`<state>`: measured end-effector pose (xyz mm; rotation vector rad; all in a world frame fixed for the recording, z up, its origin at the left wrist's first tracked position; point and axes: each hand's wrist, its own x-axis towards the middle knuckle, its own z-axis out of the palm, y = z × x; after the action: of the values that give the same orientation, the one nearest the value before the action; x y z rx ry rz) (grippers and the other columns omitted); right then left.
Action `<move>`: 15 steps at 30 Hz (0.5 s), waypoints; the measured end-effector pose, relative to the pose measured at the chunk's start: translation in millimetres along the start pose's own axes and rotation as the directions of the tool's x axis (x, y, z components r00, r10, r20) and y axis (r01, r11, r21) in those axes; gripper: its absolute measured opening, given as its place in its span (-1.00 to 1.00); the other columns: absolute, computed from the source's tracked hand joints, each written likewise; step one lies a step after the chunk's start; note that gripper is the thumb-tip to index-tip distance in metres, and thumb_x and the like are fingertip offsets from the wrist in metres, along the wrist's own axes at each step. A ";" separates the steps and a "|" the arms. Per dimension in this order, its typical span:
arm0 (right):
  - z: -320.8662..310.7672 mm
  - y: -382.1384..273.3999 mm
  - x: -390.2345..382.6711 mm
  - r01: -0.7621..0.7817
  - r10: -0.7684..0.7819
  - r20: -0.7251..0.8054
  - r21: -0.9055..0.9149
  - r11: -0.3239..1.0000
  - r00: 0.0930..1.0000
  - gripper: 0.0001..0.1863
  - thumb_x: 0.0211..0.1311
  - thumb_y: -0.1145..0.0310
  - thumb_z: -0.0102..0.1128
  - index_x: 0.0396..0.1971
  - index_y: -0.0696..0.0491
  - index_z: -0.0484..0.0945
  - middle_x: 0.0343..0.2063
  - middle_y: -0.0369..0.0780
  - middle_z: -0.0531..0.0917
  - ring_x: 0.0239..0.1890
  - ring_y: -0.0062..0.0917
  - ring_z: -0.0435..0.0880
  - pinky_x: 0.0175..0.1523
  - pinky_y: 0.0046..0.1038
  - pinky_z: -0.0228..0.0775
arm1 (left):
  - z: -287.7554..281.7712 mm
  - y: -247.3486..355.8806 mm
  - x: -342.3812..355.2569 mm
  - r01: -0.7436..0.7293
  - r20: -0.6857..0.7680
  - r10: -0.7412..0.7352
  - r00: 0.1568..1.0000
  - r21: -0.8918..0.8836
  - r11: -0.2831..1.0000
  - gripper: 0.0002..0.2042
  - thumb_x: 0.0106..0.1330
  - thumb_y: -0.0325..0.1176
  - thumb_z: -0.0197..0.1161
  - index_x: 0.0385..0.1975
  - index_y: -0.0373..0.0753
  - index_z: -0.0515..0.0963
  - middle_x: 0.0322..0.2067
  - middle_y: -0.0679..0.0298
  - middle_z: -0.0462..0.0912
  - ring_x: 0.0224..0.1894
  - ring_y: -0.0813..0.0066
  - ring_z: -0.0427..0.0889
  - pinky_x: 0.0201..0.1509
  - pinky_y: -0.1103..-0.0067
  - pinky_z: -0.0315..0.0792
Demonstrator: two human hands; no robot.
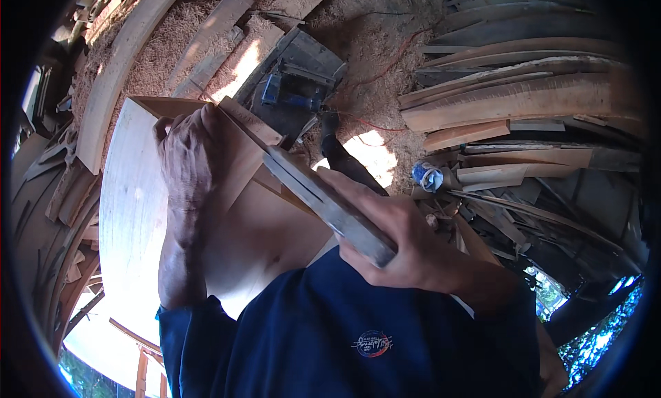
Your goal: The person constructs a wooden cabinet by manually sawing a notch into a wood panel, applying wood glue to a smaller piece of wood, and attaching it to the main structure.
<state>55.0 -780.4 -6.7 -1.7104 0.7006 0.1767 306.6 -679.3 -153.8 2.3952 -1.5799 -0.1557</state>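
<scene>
My right hand (pixel 413 239) is closed round the thick, worn wooden handle of a handsaw (pixel 323 198). Its thin blade, seen almost edge-on, runs up and left past the far corner of a pale wooden workpiece (pixel 131 171). The workpiece is made of broad boards that meet at angles, and it lies in front of my body. My left hand (pixel 189 150) has its fingers bent over the workpiece's far edge, close beside the blade; the fingertips are partly hidden. Whether the saw's teeth touch the wood cannot be made out.
A blue power tool (pixel 292 95) sits on a dark stand beyond the workpiece. Stacked planks (pixel 509 102) fill the right side, and a long curved board (pixel 113 88) lies at left. Sawdust covers the ground, with a red cord (pixel 375 126) across it. A blue-and-white container (pixel 428 177) stands at right.
</scene>
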 end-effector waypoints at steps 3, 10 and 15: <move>24.5 13.2 37.8 0.143 -0.144 -0.144 -0.015 0.990 0.979 -0.21 0.11 0.63 0.25 0.41 0.25 0.25 -0.18 -0.04 0.75 -0.22 -0.43 0.80 -0.09 -0.42 0.61 | 7.8 -5.8 -1.4 0.022 -0.003 -0.022 1.000 0.038 0.999 -0.68 0.57 -0.30 -0.11 -0.41 -0.16 0.54 -0.46 0.25 0.66 -0.26 0.21 0.64 0.14 0.22 0.27; -19.4 -23.4 -64.9 0.000 0.002 0.021 -0.084 0.996 1.000 -0.12 0.05 0.55 0.34 0.43 0.27 0.18 -0.17 0.10 0.71 -0.22 -0.10 0.78 -0.10 -0.30 0.67 | 4.9 -5.0 -9.1 -0.055 -0.167 0.044 0.985 -0.059 0.997 -0.71 0.58 -0.28 -0.05 -0.36 -0.16 0.58 -0.44 0.24 0.67 -0.23 0.25 0.66 0.17 0.22 0.27; 24.3 8.1 43.9 0.150 -0.161 -0.184 -0.070 0.986 0.970 -0.24 0.12 0.57 0.30 0.38 0.27 0.28 -0.12 -0.03 0.73 -0.22 -0.42 0.79 -0.08 -0.43 0.59 | 9.6 -1.8 -3.2 -0.049 -0.089 0.047 0.995 -0.030 0.998 -0.72 0.56 -0.29 -0.04 -0.38 -0.16 0.58 -0.50 0.23 0.64 -0.27 0.23 0.65 0.16 0.22 0.28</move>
<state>92.0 -774.2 -40.8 -1.8432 0.7014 -0.0780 304.6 -677.3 -163.7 2.3044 -1.5815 -0.0646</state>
